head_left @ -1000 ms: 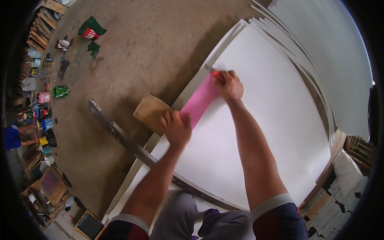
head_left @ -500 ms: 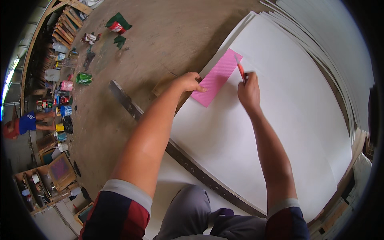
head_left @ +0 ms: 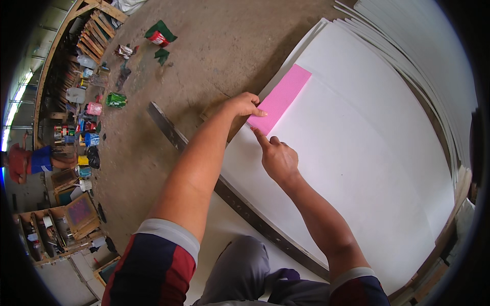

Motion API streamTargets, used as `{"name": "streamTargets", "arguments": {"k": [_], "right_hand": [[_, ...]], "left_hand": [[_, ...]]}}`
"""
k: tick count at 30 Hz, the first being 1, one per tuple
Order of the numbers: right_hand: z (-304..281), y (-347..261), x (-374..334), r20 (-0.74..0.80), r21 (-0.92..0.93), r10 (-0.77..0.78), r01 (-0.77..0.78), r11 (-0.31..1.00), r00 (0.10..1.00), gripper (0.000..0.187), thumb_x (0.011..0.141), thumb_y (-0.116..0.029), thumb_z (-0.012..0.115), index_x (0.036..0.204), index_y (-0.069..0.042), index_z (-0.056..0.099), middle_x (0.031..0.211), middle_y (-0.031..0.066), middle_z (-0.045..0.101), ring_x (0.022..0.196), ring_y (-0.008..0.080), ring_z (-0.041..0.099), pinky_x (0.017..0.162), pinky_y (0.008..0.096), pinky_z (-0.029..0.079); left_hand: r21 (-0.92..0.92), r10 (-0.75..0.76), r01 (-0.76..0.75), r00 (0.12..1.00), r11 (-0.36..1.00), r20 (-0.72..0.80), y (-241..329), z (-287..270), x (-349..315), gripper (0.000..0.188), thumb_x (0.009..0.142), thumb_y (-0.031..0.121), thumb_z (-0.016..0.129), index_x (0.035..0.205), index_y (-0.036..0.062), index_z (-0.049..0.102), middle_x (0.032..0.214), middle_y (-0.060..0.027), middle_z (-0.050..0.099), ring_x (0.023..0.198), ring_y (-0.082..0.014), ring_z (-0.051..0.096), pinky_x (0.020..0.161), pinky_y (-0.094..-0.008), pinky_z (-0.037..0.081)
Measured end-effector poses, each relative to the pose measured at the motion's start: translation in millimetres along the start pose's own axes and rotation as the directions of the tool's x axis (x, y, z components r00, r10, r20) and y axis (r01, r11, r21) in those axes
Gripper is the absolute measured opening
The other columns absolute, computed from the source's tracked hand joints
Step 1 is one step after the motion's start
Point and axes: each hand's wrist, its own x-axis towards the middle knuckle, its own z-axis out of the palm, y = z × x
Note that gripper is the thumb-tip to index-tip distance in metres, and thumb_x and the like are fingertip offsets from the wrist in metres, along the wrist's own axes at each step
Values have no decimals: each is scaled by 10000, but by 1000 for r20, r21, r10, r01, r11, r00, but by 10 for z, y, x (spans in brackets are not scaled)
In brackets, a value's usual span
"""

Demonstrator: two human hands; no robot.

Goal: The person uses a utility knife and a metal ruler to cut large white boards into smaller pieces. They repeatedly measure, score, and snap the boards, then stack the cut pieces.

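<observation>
A pink ribbed strip [head_left: 283, 97] lies slantwise on a white sheet [head_left: 367, 153], along its left edge. My left hand [head_left: 244, 105] holds the strip's near end, thumb pressed on top and the other fingers curled at the sheet's edge. Just below that end is my right hand [head_left: 280, 158], closed, its index finger stretched toward the strip's near corner. The orange-red utility knife is mostly hidden under this hand; only a speck of red shows by the fingertip.
More white sheets [head_left: 434, 76] lean in a stack at the right. A dark, paint-spotted bar [head_left: 250, 218] runs along the near edge. Paint cans, such as a green can [head_left: 116, 100], stand on the floor at left. Another person [head_left: 33, 159] is at the far left.
My right hand has moved from the strip's far end down and left to its near end, and the knife has gone mostly out of sight. My left hand keeps its hold.
</observation>
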Motion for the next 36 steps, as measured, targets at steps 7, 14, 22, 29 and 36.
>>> {"name": "streamTargets", "arguments": {"k": [7, 14, 22, 29, 36], "right_hand": [[57, -54, 98, 29, -83, 16, -14, 996, 999, 636, 948, -66, 590, 1547, -273, 545, 943, 93, 703, 768, 281, 754, 591, 420, 606], [-29, -276, 258, 204, -206, 51, -8, 979, 978, 610, 999, -110, 568, 1597, -186, 472, 1051, 114, 708, 877, 287, 771, 624, 416, 628], [-152, -243, 161, 238, -226, 59, -4, 974, 970, 563, 1021, -135, 560, 1578, -143, 479, 1063, 136, 721, 915, 304, 769, 696, 423, 634], [-139, 438, -203, 98, 440, 476, -467, 767, 874, 330, 1026, -330, 659, 1147, -25, 684, 918, 203, 722, 871, 403, 717, 753, 488, 540], [182, 763, -243, 59, 752, 698, -492, 440, 714, 245, 964, -223, 766, 916, -4, 668, 740, 57, 661, 611, 154, 627, 548, 348, 489]], "left_hand": [[-43, 39, -40, 999, 998, -27, 1, 12, -51, 776, 737, 487, 962, 1257, -26, 699, 1224, -202, 716, 1164, -287, 652, 1003, -382, 502], [-31, 22, -23, 998, 999, -60, -42, 60, -29, 754, 739, 487, 959, 1253, -1, 705, 1205, -185, 720, 1148, -288, 657, 997, -388, 505], [-35, -13, 9, 996, 999, -91, -61, 80, -16, 889, 714, 487, 975, 1377, -10, 652, 1384, -243, 672, 1312, -333, 623, 1102, -434, 481], [183, 195, -106, 791, 977, -580, 15, 552, -592, 558, 829, 475, 873, 1294, 192, 754, 1349, -170, 645, 1282, -387, 579, 1098, -475, 463], [235, 236, -77, 574, 969, -784, 517, 1864, -1211, 463, 937, 485, 760, 1284, 179, 770, 1481, -175, 526, 1464, -445, 379, 1177, -615, 307]]}}
